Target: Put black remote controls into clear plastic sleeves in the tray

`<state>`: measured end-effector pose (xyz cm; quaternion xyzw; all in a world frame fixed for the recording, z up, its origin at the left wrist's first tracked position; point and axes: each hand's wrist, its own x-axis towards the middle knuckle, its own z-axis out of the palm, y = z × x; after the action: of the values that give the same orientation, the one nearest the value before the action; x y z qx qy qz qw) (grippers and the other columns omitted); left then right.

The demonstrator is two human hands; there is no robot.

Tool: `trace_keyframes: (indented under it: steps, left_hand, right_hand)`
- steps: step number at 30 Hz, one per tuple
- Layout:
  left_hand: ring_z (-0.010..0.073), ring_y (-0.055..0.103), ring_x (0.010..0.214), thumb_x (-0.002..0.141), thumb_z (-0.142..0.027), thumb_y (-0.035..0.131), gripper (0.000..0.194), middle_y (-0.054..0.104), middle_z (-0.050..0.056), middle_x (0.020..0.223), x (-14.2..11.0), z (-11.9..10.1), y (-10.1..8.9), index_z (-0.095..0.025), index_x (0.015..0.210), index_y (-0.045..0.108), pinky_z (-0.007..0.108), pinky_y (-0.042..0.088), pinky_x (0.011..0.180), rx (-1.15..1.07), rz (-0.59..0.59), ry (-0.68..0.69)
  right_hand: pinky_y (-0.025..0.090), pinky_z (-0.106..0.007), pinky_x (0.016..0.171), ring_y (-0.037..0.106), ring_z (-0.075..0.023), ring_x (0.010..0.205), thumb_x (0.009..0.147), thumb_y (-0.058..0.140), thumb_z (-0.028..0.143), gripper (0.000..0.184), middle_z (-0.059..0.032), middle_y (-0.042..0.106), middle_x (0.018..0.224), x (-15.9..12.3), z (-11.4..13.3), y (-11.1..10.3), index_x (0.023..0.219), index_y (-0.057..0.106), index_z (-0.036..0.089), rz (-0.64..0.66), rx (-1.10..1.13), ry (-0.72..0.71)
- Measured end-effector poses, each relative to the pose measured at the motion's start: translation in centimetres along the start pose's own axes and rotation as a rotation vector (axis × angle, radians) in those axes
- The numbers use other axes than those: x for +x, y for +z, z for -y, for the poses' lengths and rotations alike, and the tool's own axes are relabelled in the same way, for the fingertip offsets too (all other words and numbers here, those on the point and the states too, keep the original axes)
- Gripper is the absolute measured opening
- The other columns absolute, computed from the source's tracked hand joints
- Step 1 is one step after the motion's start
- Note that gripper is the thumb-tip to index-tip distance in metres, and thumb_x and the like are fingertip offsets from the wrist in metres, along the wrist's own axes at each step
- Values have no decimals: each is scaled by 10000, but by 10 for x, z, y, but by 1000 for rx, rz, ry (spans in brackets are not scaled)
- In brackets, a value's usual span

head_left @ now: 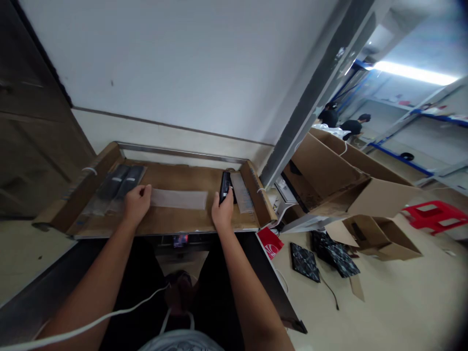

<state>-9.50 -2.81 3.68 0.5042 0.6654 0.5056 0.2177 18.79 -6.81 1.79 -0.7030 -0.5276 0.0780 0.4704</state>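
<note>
My left hand point(137, 204) is closed, with its fingers pinched at the left end of a long clear plastic bag point(179, 199) that lies flat on the cardboard. In my right hand point(223, 210) is a long, slim black item point(225, 184), held near its lower end; its exact kind is not clear. Just right of it lies a stack of clear plastic bags point(241, 192). Two dark items in clear bags point(126, 181), each with a small white label, rest side by side to the left of my left hand.
A cardboard-lined tray point(183, 173) with raised sides forms the work surface, against a pale wall. To the right stand large open cardboard boxes point(329, 170), a red stool point(435, 217) and dark patterned panels point(305, 262) on the floor. A white cable point(109, 314) crosses my left arm. People point(353, 127) are farther back.
</note>
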Motion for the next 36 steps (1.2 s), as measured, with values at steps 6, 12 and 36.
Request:
trace_keyframes:
  steps: [6,12,36]
  left_hand:
    - [204,567,705,863,-486,510,319,602,24,700,0,20,8,-199,780,625,302,409,662,43,48,62]
    - [201,567,698,864,-515,526,344,623,19,710,0,26,9,-204,795,657,300,398,652,84,114,113]
    - [201,575,696,872,-518,530,357,648,33,726,0,31,11,-198,806,673,297,399,645,90,130,121]
  right_hand:
    - [475,-434,936,605,-348,1116,1021,457,336,580,-275,555,1282,20,0,-16,1516,377,44,122,-402,-95]
    - [469,-490,923,526,-369,1143,968,457,151,610,-307,525,1245,33,8,19,1548,330,11,188,-564,-173]
    - [429,-453,893,488,-327,1094,974,397,116,304,-225,556,1161,34,1,35,1179,621,125,29,-573,-107]
